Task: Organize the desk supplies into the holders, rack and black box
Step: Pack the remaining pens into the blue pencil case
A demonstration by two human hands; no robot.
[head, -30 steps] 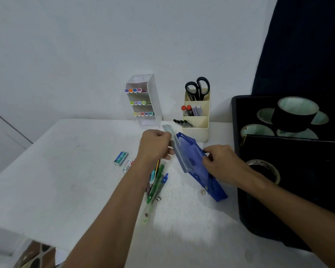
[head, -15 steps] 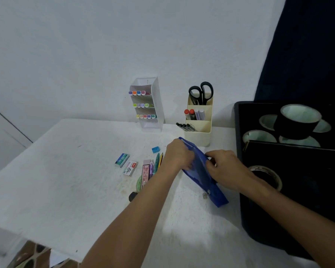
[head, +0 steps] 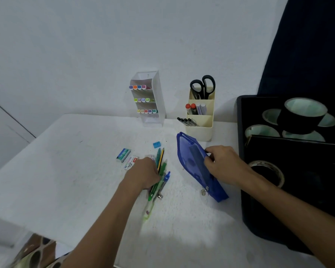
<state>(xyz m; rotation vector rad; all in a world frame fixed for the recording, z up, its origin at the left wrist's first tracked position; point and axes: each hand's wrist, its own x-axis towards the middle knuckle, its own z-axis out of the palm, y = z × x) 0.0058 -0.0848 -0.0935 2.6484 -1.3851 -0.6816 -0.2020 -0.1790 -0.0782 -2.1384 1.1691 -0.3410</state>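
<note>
A blue mesh pencil pouch (head: 193,163) lies open on the white desk (head: 70,171), and my right hand (head: 223,164) grips its right edge. My left hand (head: 143,174) lies over a bundle of pens and pencils (head: 159,178) left of the pouch, fingers curled around them. Beside the bundle sit a blue eraser (head: 156,144), a green staple box (head: 123,155) and a white and red small box (head: 131,162). At the back stand a white marker rack (head: 153,99) and a cream holder (head: 200,115) with scissors (head: 202,87). The black box (head: 294,171) is at the right.
Several tape rolls sit in the black box, one large black roll (head: 302,117) on top and a clear roll (head: 267,171) lower down. The desk's front edge runs across the lower left, with patterned floor (head: 33,252) below it.
My left hand left the pouch mouth and moved left and down onto the pens and pencils. My right hand stayed on the pouch.
</note>
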